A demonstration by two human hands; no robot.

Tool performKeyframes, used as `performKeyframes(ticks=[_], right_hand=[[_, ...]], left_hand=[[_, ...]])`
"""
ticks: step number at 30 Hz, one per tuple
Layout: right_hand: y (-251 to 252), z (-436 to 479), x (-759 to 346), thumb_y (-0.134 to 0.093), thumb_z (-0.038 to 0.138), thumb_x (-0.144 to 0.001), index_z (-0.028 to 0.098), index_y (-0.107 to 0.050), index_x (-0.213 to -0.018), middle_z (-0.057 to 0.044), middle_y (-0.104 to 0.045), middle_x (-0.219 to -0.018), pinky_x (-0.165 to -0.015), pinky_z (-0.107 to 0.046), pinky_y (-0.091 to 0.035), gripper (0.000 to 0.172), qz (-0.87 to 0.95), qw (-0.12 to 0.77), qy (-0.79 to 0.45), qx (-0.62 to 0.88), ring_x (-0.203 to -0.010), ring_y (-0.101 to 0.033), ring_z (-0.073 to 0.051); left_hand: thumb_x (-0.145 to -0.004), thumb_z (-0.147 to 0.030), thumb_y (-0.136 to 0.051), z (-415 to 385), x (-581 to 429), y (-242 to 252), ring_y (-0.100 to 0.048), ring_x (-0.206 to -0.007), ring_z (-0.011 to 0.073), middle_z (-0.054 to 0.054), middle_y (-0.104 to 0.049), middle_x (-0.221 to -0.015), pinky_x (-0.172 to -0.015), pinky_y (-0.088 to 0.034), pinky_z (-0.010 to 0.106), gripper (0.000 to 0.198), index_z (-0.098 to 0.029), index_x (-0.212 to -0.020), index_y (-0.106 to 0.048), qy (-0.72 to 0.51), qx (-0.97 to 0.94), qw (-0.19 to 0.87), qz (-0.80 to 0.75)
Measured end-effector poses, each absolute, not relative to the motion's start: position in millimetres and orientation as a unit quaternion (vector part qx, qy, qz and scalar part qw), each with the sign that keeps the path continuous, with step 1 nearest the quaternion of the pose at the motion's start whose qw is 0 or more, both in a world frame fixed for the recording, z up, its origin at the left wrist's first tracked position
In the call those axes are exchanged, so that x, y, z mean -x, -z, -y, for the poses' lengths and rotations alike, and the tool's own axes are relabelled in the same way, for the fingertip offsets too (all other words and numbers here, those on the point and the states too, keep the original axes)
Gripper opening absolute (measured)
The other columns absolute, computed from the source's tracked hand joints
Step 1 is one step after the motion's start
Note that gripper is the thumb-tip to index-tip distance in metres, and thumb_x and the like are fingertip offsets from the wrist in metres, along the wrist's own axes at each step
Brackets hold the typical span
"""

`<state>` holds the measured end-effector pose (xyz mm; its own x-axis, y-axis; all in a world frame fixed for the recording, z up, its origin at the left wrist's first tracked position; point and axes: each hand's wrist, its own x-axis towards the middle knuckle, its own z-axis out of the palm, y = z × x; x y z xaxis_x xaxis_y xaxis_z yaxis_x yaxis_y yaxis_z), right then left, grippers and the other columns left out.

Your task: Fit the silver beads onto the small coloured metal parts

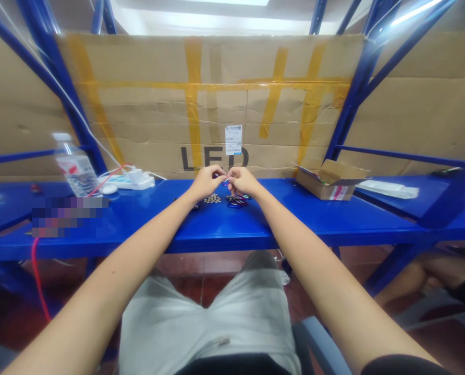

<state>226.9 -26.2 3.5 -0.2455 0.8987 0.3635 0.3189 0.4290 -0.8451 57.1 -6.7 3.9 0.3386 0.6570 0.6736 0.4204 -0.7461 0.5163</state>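
Both my arms reach forward over the blue shelf (pixel 224 229). My left hand (pixel 206 180) and my right hand (pixel 243 180) meet fingertip to fingertip, both pinched on a small purple clip-like piece (pixel 225 182) held just above the shelf. Below the hands lie a small pile of silvery rings (pixel 212 198) and a heap of small coloured metal clips (pixel 237 201). The exact shape of the held piece is too small to make out.
A plastic water bottle (pixel 74 167) stands at the left, beside a white power strip with charger (pixel 133 179) and cables. An open small cardboard box (pixel 330 179) sits at the right. A taped cardboard sheet (pixel 217 104) backs the shelf. Blue rack posts (pixel 347 109) flank it.
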Motion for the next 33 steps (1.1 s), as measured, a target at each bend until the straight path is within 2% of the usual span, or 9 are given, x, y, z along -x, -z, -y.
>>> performKeyframes(ticks=[5, 9, 14, 22, 26, 33], right_hand=[[-5, 31, -226, -0.048, 0.002, -0.095, 0.017, -0.049, -0.086, 0.004, -0.061, -0.053, -0.034, -0.018, -0.036, 0.018, 0.728, 0.404, -0.35, 0.43, -0.039, -0.06, -0.012], [-6, 24, -232, -0.05, 0.003, -0.094, 0.018, -0.048, -0.095, 0.003, -0.064, -0.055, -0.036, -0.019, -0.038, 0.015, 0.712, 0.421, -0.325, 0.459, -0.042, -0.063, -0.014], [-3, 6, -247, -0.055, 0.007, -0.092, 0.017, -0.052, -0.084, -0.001, -0.067, -0.06, -0.038, -0.019, -0.039, 0.013, 0.671, 0.461, -0.234, 0.532, -0.044, -0.062, -0.012], [-8, 7, -250, -0.056, 0.004, -0.086, 0.017, -0.054, -0.081, -0.004, -0.069, -0.064, -0.042, -0.021, -0.045, 0.014, 0.623, 0.462, -0.232, 0.586, -0.047, -0.064, -0.014], [-7, 2, -255, -0.061, 0.005, -0.081, 0.015, -0.06, -0.072, -0.007, -0.069, -0.063, -0.047, -0.025, -0.049, 0.014, 0.62, 0.437, -0.221, 0.613, -0.048, -0.064, -0.016], [-2, -7, -266, -0.066, 0.007, -0.073, 0.016, -0.062, -0.061, -0.008, -0.063, -0.05, -0.052, -0.031, -0.051, 0.015, 0.637, 0.357, -0.149, 0.667, -0.044, -0.058, -0.019]], left_hand=[[-0.085, -0.019, -0.064, 5, -57, -2, -0.063, -0.083, 0.0177, 0.005, -0.074, -0.089, -0.082, -0.048, 0.031, 0.01, -0.016, -0.089, -0.072, -0.455, -0.821, 0.096, -0.332], [-0.084, -0.024, -0.068, 1, -56, -2, -0.063, -0.085, 0.0197, 0.006, -0.074, -0.087, -0.081, -0.049, 0.032, 0.008, -0.017, -0.083, -0.072, -0.462, -0.797, 0.084, -0.38], [-0.079, -0.025, -0.072, -7, -54, 3, -0.064, -0.079, 0.0196, 0.005, -0.073, -0.081, -0.078, -0.051, 0.033, 0.007, -0.018, -0.081, -0.071, -0.441, -0.791, 0.116, -0.408], [-0.077, -0.021, -0.066, -13, -55, 15, -0.067, -0.081, 0.0203, 0.005, -0.074, -0.086, -0.078, -0.053, 0.033, 0.011, -0.019, -0.087, -0.07, -0.375, -0.825, 0.1, -0.41], [-0.077, -0.02, -0.06, -18, -59, 19, -0.067, -0.079, 0.0189, 0.002, -0.074, -0.081, -0.08, -0.051, 0.032, 0.018, -0.02, -0.09, -0.072, -0.338, -0.85, 0.085, -0.395], [-0.072, -0.02, -0.061, -36, -73, 25, -0.065, -0.078, 0.0194, 0.003, -0.073, -0.081, -0.076, -0.05, 0.031, 0.013, -0.02, -0.08, -0.072, -0.298, -0.866, 0.059, -0.397]])
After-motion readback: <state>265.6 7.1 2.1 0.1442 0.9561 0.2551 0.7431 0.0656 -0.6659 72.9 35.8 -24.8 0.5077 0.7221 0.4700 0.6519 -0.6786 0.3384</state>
